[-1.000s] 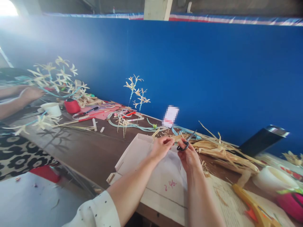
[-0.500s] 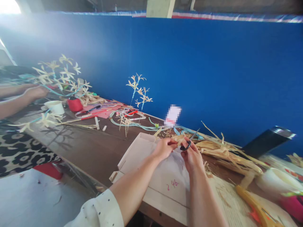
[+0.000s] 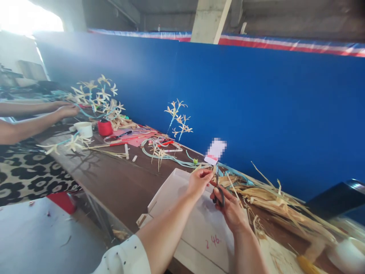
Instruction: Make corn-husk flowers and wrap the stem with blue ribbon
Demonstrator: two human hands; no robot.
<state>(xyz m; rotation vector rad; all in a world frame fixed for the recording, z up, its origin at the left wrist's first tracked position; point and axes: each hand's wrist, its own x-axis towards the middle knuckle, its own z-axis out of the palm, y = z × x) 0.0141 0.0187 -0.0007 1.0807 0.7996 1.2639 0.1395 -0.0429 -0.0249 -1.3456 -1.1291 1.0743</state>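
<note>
My right hand (image 3: pixel 230 211) is closed around the black handles of the scissors (image 3: pixel 219 196), blades pointing up and away from me, just beside my left fingertips. My left hand (image 3: pixel 199 182) pinches a pale strip (image 3: pixel 213 172); I can't tell whether the blades touch it. Both hands are over the white cardboard (image 3: pixel 196 224), left of the dried husks (image 3: pixel 270 199).

brown table (image 3: pixel 122 182) | on it: white cardboard (image 3: pixel 199 230) | dry husks (image 3: pixel 265 198) | white cup (image 3: pixel 84 129)
</note>
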